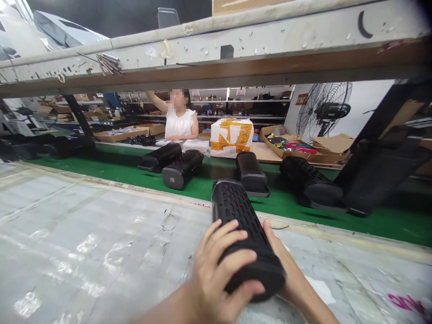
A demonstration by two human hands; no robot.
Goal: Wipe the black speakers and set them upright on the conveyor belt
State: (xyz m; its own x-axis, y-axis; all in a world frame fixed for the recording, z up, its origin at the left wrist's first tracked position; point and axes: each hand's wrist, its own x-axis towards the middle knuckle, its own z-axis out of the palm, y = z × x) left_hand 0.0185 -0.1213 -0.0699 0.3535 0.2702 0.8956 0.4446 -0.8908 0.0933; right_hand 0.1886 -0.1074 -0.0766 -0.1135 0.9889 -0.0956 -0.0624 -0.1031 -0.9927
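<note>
I have both of the person's hands in my feed, clamped together around a black speaker (245, 243), a long, rounded cylinder with a perforated grille. The left hand (219, 274) wraps over its near left side, with the fingers (232, 236) spread across the grille. The right hand (281, 265) presses against its right side, mostly hidden behind the body of the speaker. The speaker sits over the near part of the scuffed grey bench (84, 234), its far end pointing toward the green conveyor belt (111, 168). I can't tell whether its near end touches the bench.

Four more dark speakers lie on the belt ahead: two at far left (160, 157) (182, 168), one just beyond the held speaker (251, 173), and one to the right (310, 182). A larger dark object (378, 180) blocks the right side. A grey metal beam (216, 49) crosses above the far view, with a bundle of metal pins (108, 64) lying at its left.

Beyond the belt, a co-worker (178, 126) in a white sleeveless top sits with one arm raised. A taped carton (231, 137) stands to their right, near a cardboard tray of colourful items (286, 146) and a standing fan (322, 110).
</note>
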